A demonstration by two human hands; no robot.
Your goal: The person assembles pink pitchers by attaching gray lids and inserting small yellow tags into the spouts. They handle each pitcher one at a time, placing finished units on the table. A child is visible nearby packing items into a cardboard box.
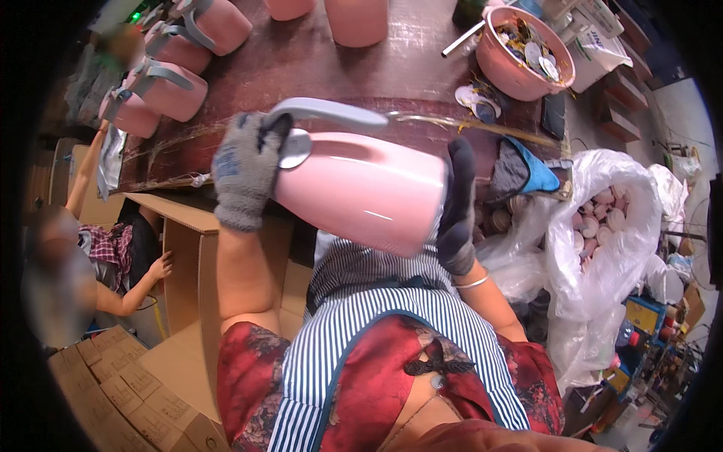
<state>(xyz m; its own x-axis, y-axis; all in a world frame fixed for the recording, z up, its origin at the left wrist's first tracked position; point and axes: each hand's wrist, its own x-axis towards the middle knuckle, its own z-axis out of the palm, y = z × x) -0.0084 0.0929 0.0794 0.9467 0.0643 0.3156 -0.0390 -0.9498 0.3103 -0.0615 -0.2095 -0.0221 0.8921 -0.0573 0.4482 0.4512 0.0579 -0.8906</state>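
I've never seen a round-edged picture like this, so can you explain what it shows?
There's no robot here, just a person. A wide camera on their head looks down, which makes straight edges bend. The gloved left hand is at the top end of a pink jug with a gray handle, and the gloved right hand is at its bottom. The jug is tipped sideways between them. On the dark red table are more pink jugs and a pink bowl full of small parts.

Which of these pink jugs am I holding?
The tilted pink jug in front of your apron, between your left hand and right hand; the other pink jugs stand on the table.
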